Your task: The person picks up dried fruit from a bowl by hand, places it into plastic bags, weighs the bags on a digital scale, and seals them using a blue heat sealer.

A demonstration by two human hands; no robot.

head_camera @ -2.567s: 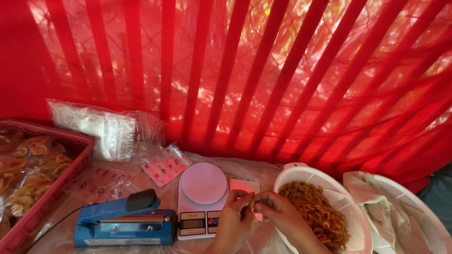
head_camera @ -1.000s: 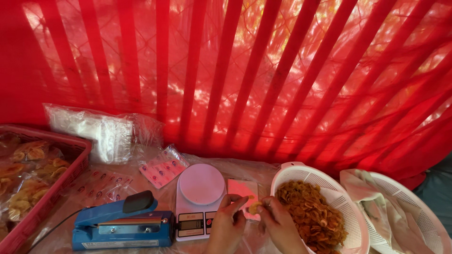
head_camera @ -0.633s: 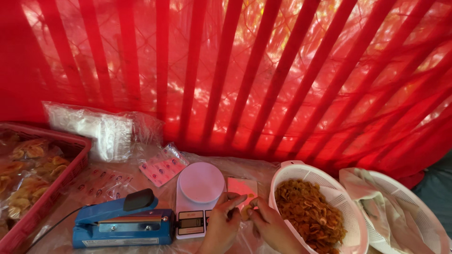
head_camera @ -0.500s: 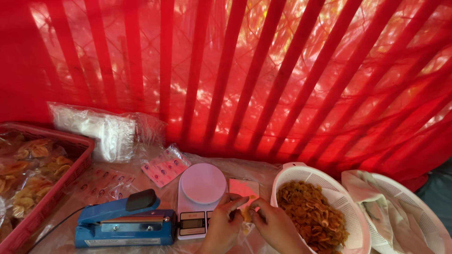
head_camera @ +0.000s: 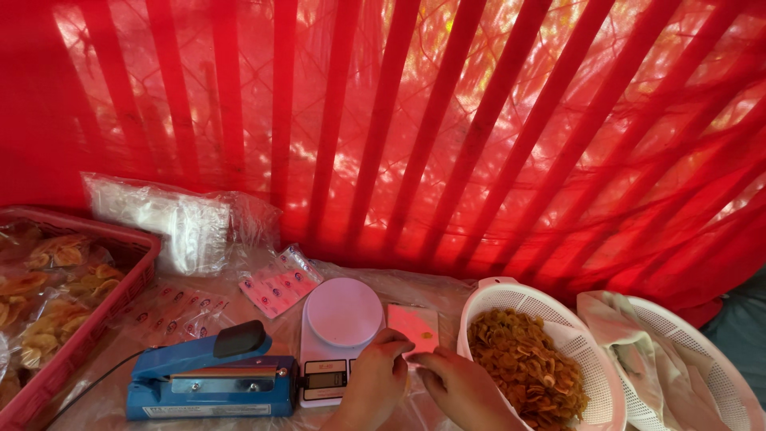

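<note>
A person's left hand [head_camera: 373, 383] and right hand [head_camera: 463, 387] meet at the bottom centre of a table covered in clear plastic, both pinching the lower edge of a small flat clear plastic pouch with a pink label [head_camera: 413, 327], which lies on the table between a white digital kitchen scale [head_camera: 341, 335] and a round white perforated plastic basket [head_camera: 511, 297]. The fingers of both hands are curled closed on the pouch. The basket is filled with golden-brown fried chips [head_camera: 527, 367]. Just to its right sits a second white perforated basket [head_camera: 702, 359], which holds a crumpled pale cloth or plastic sheet [head_camera: 618, 327]. The scale's round platform is bare. Left of the scale lies a blue heat sealer with a black handle knob [head_camera: 211, 379]. At the far left, a red plastic crate [head_camera: 120, 295] holds sealed clear bags of yellow chips [head_camera: 48, 295]. Behind, stacks of clear empty bags [head_camera: 171, 223] and loose pink-labelled pouches [head_camera: 279, 283] lie before a red striped curtain [head_camera: 439, 120].
</note>
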